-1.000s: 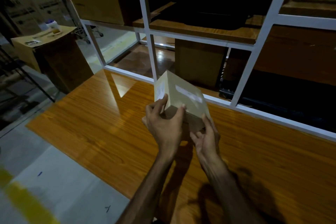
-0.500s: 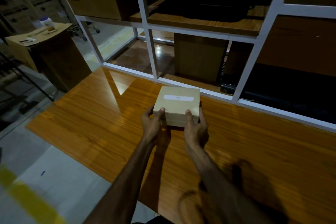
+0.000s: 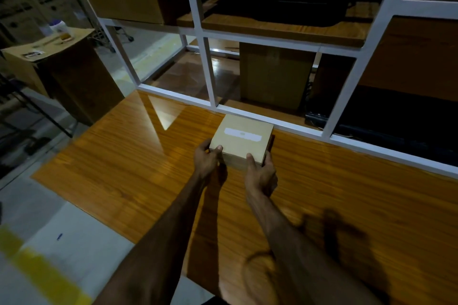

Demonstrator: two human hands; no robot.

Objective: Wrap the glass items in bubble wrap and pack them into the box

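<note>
A small closed cardboard box with a white label strip on its lid lies flat on the wooden table, close to the white frame at the table's far edge. My left hand grips the box's near left corner, thumb on top. At the near right corner, my right hand holds the box with the thumb on the lid and fingers round the side. No glass items or bubble wrap are in view.
A white metal frame rises along the table's far edge, with wooden shelves and cardboard boxes behind it. At the left a large carton carries a white jar. Grey floor with a yellow stripe lies near left.
The box was tilted up in both hands; it has since been turned flat and moved forward towards the white frame, both hands still gripping its near corners.
</note>
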